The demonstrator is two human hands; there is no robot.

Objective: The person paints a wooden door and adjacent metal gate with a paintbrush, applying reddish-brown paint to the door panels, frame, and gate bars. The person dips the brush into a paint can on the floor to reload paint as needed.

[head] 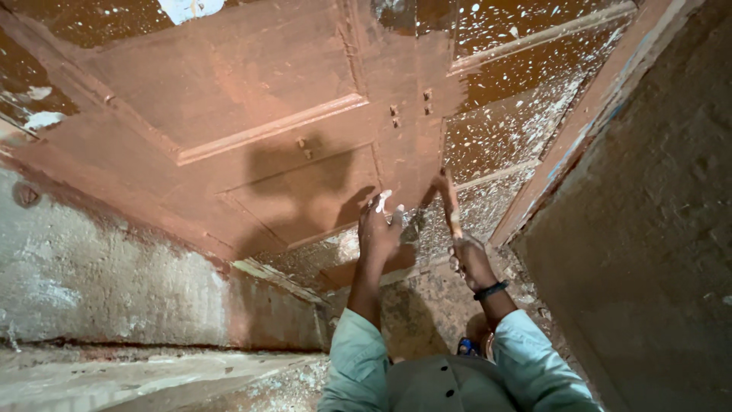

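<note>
From the head camera, the right hand (474, 263) is wrapped around the handle of a paintbrush (448, 200), whose bristles touch the lower edge of the brown wooden door (252, 114), beside the paint-speckled panel (503, 122). The left hand (379, 229), fingers loosely curled, presses against the door's bottom corner and pinches a small white object I cannot identify. To coat well, I judge short, even strokes along the panel edge suit best, with the left hand steadying the door and staying off wet paint.

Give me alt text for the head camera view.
Seen from above, the right hand holds a paintbrush against a reddish-brown wooden door, while the left hand rests on the door's lower edge.
</note>
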